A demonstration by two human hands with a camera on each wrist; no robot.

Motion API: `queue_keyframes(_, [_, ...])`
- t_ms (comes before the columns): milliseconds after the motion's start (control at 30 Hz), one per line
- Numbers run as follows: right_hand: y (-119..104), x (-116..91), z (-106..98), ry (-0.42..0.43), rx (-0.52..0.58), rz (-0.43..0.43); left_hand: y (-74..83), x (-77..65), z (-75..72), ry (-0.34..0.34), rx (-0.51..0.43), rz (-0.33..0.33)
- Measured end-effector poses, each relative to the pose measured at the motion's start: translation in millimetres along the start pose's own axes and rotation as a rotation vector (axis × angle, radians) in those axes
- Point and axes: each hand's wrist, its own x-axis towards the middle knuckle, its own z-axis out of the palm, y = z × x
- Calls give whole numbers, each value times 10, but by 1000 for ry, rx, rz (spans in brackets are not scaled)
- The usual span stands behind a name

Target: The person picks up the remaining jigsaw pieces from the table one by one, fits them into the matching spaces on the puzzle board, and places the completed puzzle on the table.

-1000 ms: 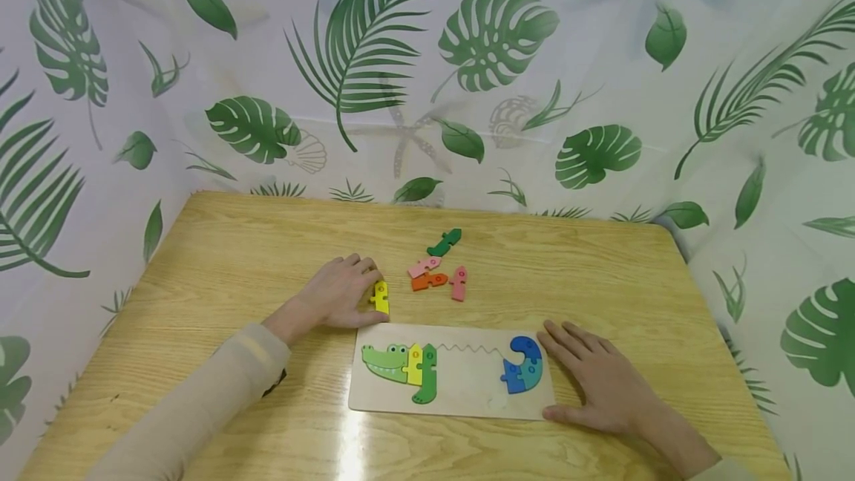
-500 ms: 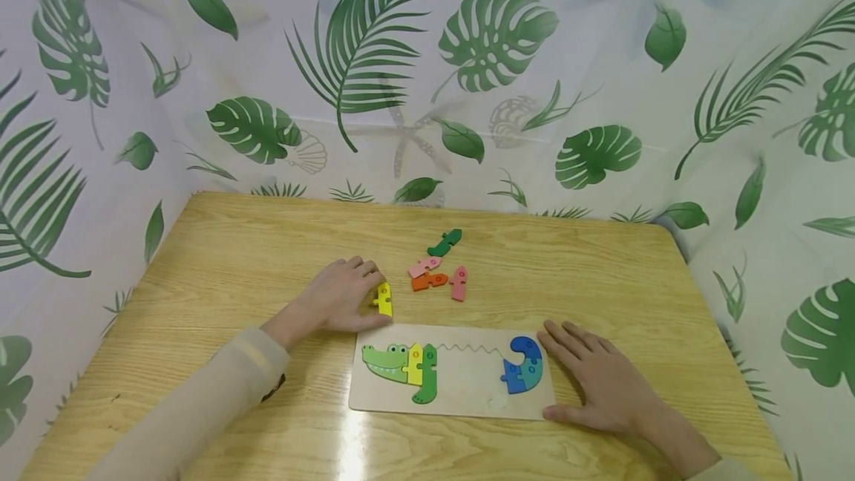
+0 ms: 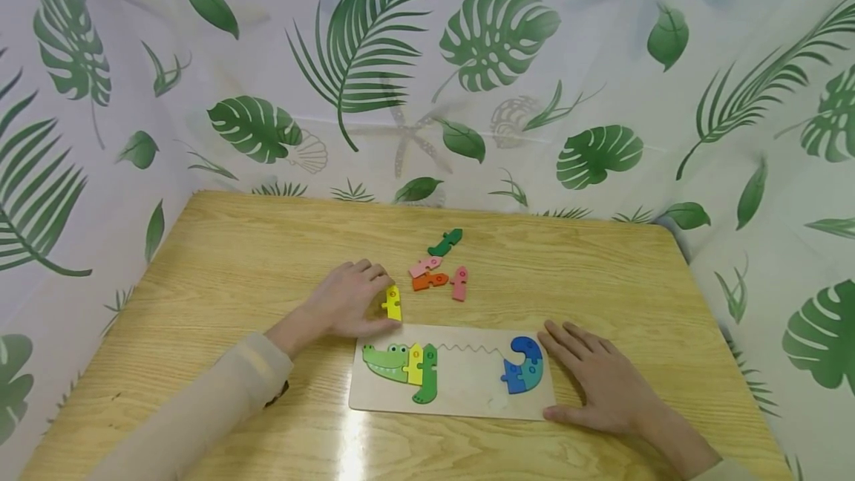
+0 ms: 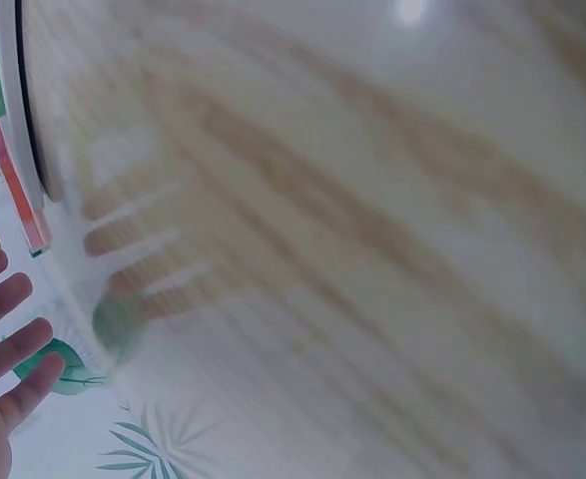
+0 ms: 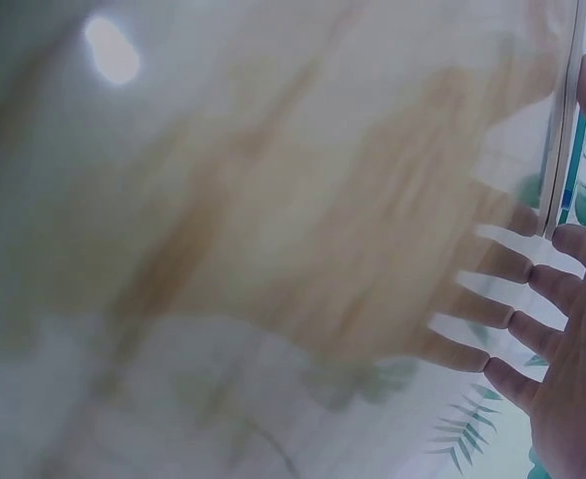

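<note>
In the head view my left hand (image 3: 350,299) pinches a yellow puzzle piece (image 3: 393,304) between thumb below and finger above, just beyond the board's upper left corner. The pale wooden puzzle board (image 3: 467,396) bears a green crocodile head (image 3: 384,362), a second yellow piece (image 3: 415,366) and a green leg piece (image 3: 429,377) joined in a row. Blue tail pieces (image 3: 524,366) sit at its right end. My right hand (image 3: 604,384) lies with fingers extended, fingertips and thumb at the board's right edge. In the right wrist view its fingers (image 5: 512,384) are spread against the tabletop.
Behind the board lie loose pieces: a dark green leg piece (image 3: 445,243), a light pink piece (image 3: 424,266), an orange piece (image 3: 430,282) and a darker pink piece (image 3: 459,284). A leaf-print cloth (image 3: 494,169) stands around the wooden table (image 3: 227,258).
My left hand has shifted slightly right and toward the board with the yellow puzzle piece in its fingers. The right hand and the board have stayed where they were.
</note>
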Motion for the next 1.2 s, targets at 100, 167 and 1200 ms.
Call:
queue_keyframes(100, [-5,4,-5,-2,1,2,16,-1,10,10,-2,0])
queue_keyframes(167, [-8,7,-7,-4,1,3,28,-1,12,16,2,1])
queue_keyframes(1200, [7,10,8,-12,-1,12,422,-8,-78,99,28,112])
